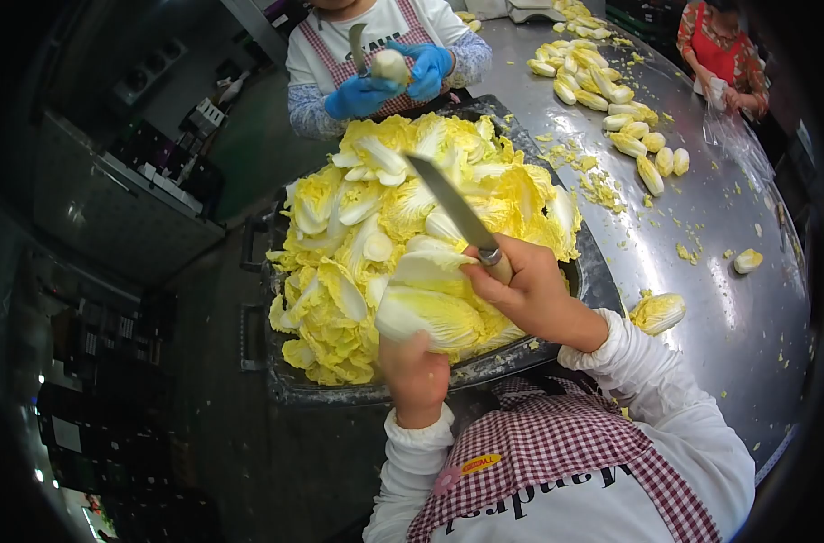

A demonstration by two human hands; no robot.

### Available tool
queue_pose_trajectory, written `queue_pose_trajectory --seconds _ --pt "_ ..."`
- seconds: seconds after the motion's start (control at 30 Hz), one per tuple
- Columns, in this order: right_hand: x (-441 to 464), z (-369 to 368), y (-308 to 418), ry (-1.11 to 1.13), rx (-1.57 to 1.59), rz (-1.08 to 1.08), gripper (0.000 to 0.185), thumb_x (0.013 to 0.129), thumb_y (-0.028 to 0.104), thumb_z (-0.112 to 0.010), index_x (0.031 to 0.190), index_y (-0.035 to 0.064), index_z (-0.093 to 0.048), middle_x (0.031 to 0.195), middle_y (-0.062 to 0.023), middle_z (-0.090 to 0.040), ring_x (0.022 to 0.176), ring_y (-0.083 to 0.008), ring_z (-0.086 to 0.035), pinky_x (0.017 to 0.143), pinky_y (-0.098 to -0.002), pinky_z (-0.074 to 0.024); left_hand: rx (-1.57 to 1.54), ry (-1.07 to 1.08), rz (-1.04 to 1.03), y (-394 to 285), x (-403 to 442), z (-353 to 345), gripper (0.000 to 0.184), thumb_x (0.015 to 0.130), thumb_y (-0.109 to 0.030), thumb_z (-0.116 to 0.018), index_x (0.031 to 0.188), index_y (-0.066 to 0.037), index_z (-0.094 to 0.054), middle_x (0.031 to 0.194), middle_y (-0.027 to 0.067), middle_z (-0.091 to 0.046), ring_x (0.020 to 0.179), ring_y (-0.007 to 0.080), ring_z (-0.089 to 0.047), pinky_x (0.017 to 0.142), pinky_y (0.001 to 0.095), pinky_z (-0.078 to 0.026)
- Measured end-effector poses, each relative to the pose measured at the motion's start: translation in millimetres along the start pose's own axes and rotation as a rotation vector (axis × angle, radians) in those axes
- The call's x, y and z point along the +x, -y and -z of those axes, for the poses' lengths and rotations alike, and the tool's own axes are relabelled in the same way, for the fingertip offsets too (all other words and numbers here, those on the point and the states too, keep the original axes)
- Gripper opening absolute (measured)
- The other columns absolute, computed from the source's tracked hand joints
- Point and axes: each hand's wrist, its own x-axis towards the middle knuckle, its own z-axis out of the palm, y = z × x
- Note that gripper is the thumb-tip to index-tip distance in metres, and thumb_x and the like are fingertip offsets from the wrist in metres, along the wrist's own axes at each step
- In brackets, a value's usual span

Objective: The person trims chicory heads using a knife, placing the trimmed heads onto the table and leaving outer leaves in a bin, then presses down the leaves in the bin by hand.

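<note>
1. Right hand (523, 282): fingers and thumb are closing round the handle of a knife (453, 206); the blade is slanting up and away to the left, over the leaves.
2. Left hand (414, 371): blurring, lying lower and to the left of the right hand, at the pale base of the held cabbage (435, 315). Cannot tell whether it is gripping or only touching.
3. The held cabbage is lying between the two hands, above the near side of the tray; its upper leaf edge is meeting the right fingertips.
4. Beyond both hands, a leaf heap (403, 213) is filling the black tray (471, 373) and rising close beneath the knife. The tray's near rim is running just right of the left hand and below the right.
5. Right of the right hand, a steel table (729, 312) is spreading outward. A loose cabbage (658, 313) is lying near the right wrist; open metal is showing past it, toward a smaller cabbage (747, 261).
6. Left of the left hand, dark floor (217, 407) is opening beyond the tray's edge.
7. Far ahead, a co-worker's gloved hands (427, 70) are holding a cored-looking white piece (391, 67) and a curved knife (357, 50), well apart from the blade.
</note>
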Motion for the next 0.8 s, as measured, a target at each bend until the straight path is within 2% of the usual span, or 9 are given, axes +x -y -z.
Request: queue_pose_trajectory --seconds 0.1,0.17,0.2,0.3,0.43,0.5,0.67,0.73,0.8 --pt "-2 -1 8 0.030 -0.055 0.065 0.017 0.081 0.011 -0.068 0.092 0.0020 -0.060 0.074 -0.0135 -0.060 0.066 -0.0256 -0.060 0.061 -0.0321 -0.0474 -0.065 0.010 -0.003 5 3 2 0.062 0.082 -0.014 -0.062 0.137 -0.004 -0.035 0.132 0.0114 -0.047 0.122 0.0268 -0.046 0.103 0.0416 -0.038" --pt "-2 -3 8 -0.070 -0.184 0.360 0.023 0.073 0.006 -0.071 0.094 0.0036 -0.060 0.080 -0.0132 -0.062 0.072 -0.0301 -0.061 0.064 -0.0352 -0.0486 0.045 -0.056 0.098 9 3 4 0.059 0.086 -0.016 -0.061 0.137 -0.005 -0.036 0.132 0.0101 -0.047 0.122 0.0263 -0.046 0.102 0.0424 -0.039" --pt "-2 0 13 -0.021 -0.204 0.394 0.032 0.068 0.003 -0.072 0.097 0.0043 -0.059 0.085 -0.0131 -0.062 0.076 -0.0315 -0.062 0.066 -0.0370 -0.0494 0.016 -0.031 0.105 10 4 6 0.056 0.088 -0.018 -0.060 0.137 -0.006 -0.036 0.132 0.0092 -0.048 0.122 0.0259 -0.046 0.100 0.0438 -0.040" --pt "2 3 13 -0.063 -0.281 0.489 0.033 0.068 0.004 -0.072 0.098 0.0039 -0.059 0.085 -0.0136 -0.062 0.076 -0.0318 -0.062 0.066 -0.0374 -0.0492 0.103 -0.157 0.046 11 5 0 0.057 0.086 -0.013 -0.061 0.137 -0.004 -0.036 0.131 0.0109 -0.048 0.121 0.0268 -0.046 0.101 0.0460 -0.040" --pt "22 9 -3 -0.218 -0.312 0.445 0.029 0.071 0.004 -0.071 0.097 0.0032 -0.059 0.083 -0.0141 -0.061 0.075 -0.0324 -0.061 0.065 -0.0374 -0.0489 0.204 -0.063 -0.055 5 1 20 0.059 0.081 -0.005 -0.058 0.136 -0.002 -0.036 0.132 0.0146 -0.047 0.123 0.0300 -0.046 0.103 0.0479 -0.038" --pt "29 12 -5 -0.225 -0.306 0.364 0.025 0.074 0.004 -0.068 0.096 0.0023 -0.058 0.081 -0.0148 -0.061 0.074 -0.0327 -0.061 0.064 -0.0374 -0.0487 0.006 0.013 -0.030 -2 1 17 0.062 0.076 0.000 -0.054 0.136 0.000 -0.036 0.134 0.0179 -0.045 0.125 0.0330 -0.044 0.106 0.0500 -0.036" --pt "44 13 -2 -0.255 -0.303 0.344 0.021 0.076 0.004 -0.067 0.095 0.0018 -0.058 0.083 -0.0155 -0.062 0.074 -0.0327 -0.062 0.065 -0.0372 -0.0491 -0.183 -0.150 0.035 -1 1 22 0.063 0.075 -0.006 -0.055 0.135 -0.001 -0.037 0.134 0.0176 -0.045 0.126 0.0356 -0.042 0.104 0.0523 -0.037" --pt "54 20 -2 -0.341 -0.343 0.429 0.027 0.076 0.011 -0.071 0.099 0.0023 -0.060 0.084 -0.0158 -0.062 0.075 -0.0337 -0.062 0.066 -0.0373 -0.0494 -0.359 -0.171 0.056 -7 1 30 0.063 0.074 -0.007 -0.055 0.135 -0.003 -0.039 0.133 0.0165 -0.047 0.125 0.0354 -0.042 0.102 0.0532 -0.039" --pt "62 20 -3 -0.271 -0.417 0.451 0.031 0.076 0.016 -0.072 0.102 0.0028 -0.061 0.087 -0.0169 -0.063 0.077 -0.0350 -0.062 0.068 -0.0373 -0.0499 -0.318 -0.107 0.051 -11 1 31 0.063 0.076 -0.010 -0.058 0.135 -0.004 -0.039 0.133 0.0157 -0.047 0.125 0.0346 -0.043 0.101 0.0537 -0.039"
